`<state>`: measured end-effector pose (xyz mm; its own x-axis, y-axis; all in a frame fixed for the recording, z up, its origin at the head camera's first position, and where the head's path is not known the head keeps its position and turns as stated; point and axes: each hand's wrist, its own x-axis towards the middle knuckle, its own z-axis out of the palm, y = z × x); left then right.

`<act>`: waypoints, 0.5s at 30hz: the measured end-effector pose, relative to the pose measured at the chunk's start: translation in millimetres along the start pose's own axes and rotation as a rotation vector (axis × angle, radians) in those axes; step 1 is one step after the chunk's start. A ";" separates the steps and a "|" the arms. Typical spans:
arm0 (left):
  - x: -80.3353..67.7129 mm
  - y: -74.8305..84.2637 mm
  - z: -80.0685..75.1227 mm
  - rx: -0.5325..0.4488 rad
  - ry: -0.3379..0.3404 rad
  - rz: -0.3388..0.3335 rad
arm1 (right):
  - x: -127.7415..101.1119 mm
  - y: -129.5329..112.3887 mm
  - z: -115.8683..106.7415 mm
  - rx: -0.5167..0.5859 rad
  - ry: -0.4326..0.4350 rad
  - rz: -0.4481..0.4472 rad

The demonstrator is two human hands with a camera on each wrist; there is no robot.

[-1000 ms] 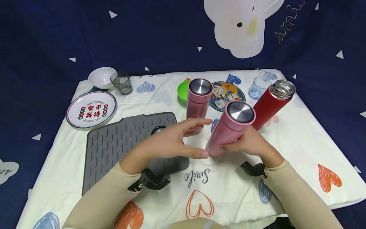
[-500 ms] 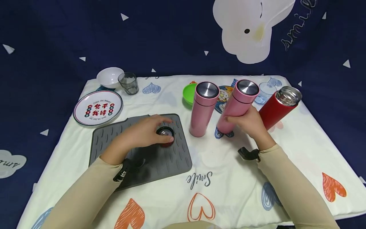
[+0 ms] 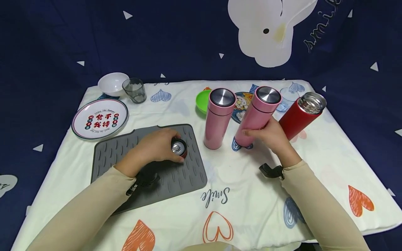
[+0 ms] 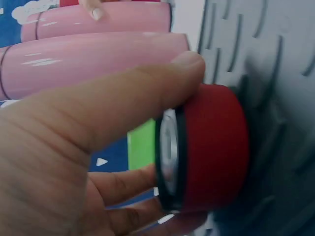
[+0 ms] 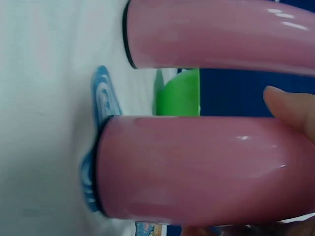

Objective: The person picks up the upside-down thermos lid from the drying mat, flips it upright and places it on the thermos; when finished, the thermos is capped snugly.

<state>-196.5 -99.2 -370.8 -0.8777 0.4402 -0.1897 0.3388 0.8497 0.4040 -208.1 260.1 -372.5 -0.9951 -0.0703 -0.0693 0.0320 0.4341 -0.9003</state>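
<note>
Left hand (image 3: 154, 150) pinches small rigid red lid (image 3: 179, 148) by its rim, right hand (image 3: 270, 137) wraps slick pink flask (image 3: 255, 116) low on body

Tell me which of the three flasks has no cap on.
The red flask, at the far right: its steel mouth is open, while both pink flasks carry caps. The left hand holds a red cap.

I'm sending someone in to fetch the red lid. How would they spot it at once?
Look for the grey ribbed mat on the left of the table. Near its right edge the left hand grips a small red lid with a shiny metal inside. It is the only red thing on the mat; the red flask stands far right.
</note>
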 end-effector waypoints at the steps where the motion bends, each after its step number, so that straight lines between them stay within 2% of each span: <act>1: 0.2 -0.5 0.5 0.003 0.006 0.001 | -3.5 -0.1 -0.9 -0.016 -0.007 0.008; 5: -5.6 0.0 0.7 -0.006 0.036 0.016 | -40.6 -9.2 -11.5 -0.178 -0.081 0.096; 8: -18.2 14.5 -4.3 -0.018 0.083 0.083 | -80.8 -21.9 -21.2 -0.277 -0.181 0.096; 11: -33.2 45.1 -10.2 -0.014 0.147 0.199 | -105.7 -32.0 -15.2 -0.206 -0.292 0.031; 13: -41.6 68.6 -11.7 0.002 0.180 0.285 | -108.9 -35.4 0.0 -0.085 -0.408 0.005; 15: -46.5 88.6 -9.9 0.035 0.197 0.368 | -106.5 -36.5 20.2 0.041 -0.517 0.029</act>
<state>-129.0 -47.3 -317.3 -0.7425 0.6553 0.1385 0.6507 0.6567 0.3813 -101.4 233.7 -340.9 -0.8181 -0.4978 -0.2879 0.0724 0.4076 -0.9103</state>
